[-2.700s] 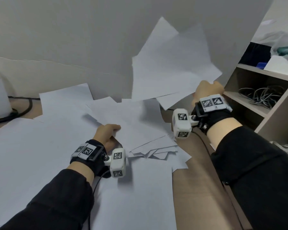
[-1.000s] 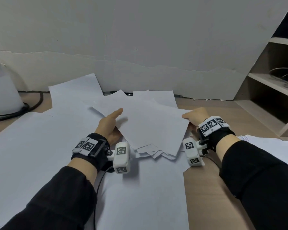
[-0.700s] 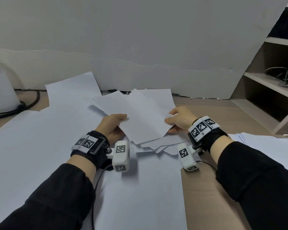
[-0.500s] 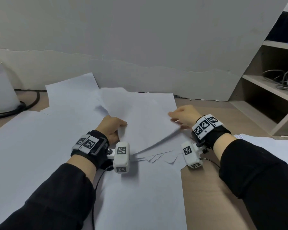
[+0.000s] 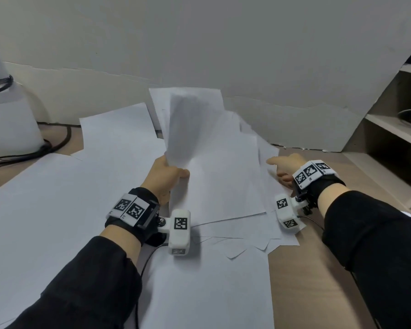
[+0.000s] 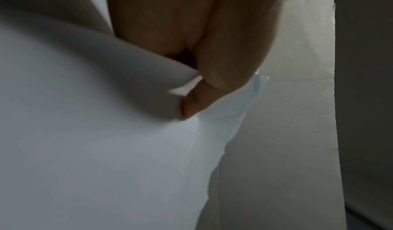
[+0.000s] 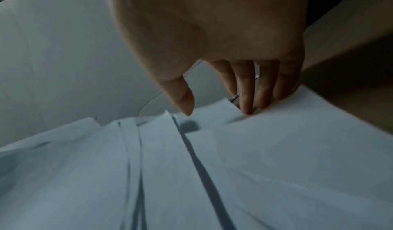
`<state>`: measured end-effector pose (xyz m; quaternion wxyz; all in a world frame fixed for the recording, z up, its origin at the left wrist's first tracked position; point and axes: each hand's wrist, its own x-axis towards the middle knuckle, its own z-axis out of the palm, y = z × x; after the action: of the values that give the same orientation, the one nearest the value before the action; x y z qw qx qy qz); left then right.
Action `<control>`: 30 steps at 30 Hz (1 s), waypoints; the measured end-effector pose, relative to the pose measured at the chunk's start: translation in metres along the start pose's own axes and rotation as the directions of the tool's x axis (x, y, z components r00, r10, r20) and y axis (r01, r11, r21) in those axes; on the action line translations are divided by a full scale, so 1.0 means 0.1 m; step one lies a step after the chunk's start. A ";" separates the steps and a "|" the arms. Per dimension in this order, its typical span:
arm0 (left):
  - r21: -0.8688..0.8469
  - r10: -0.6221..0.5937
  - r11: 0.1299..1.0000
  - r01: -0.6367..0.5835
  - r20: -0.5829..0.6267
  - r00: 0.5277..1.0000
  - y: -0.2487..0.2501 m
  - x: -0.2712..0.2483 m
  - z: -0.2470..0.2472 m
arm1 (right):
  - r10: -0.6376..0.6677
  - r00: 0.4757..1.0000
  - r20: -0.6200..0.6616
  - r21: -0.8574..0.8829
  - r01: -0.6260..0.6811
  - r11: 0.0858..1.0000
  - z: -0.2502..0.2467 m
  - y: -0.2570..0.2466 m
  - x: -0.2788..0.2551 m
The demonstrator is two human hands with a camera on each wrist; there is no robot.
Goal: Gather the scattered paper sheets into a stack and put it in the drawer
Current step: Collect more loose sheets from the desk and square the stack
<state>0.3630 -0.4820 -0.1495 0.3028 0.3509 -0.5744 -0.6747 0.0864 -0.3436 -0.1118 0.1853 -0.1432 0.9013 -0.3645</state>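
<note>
Loose pile of white paper sheets overlapping on the light wooden desk, toward its far edge near the pale wall. Left hand pinches the pile's left edge between thumb and curled fingers, lifting a blurred sheet upright. Right hand at the pile's right edge, straight fingers pressing the top sheet, thumb raised. More white sheets cover the desk's left side. Wooden shelf unit stands at the right.
</note>
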 end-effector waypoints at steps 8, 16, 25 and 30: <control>-0.159 0.035 0.987 -0.017 0.112 0.993 0.04 -0.02 -0.07 | -0.048 0.994 0.094 0.296 0.018 0.955 -0.25 0.07 0.36; -0.184 0.040 0.983 0.020 0.314 0.949 0.02 -0.10 -0.04 | -0.450 0.889 0.089 0.626 0.302 0.719 -0.28 -0.26 0.06; -0.238 -0.037 0.970 0.058 0.089 0.995 -0.09 0.05 -0.05 | -0.383 0.919 -0.091 0.549 0.367 0.751 -0.10 -0.44 0.18; -0.260 0.005 0.965 0.026 0.116 0.993 -0.04 0.02 -0.07 | -0.403 0.915 -0.029 0.535 0.355 0.767 0.02 -0.46 0.27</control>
<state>0.3673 -0.4865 -0.1545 0.3090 0.2714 -0.4951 -0.7654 0.0687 -0.3876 -0.0870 0.1795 -0.2813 0.7087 -0.6216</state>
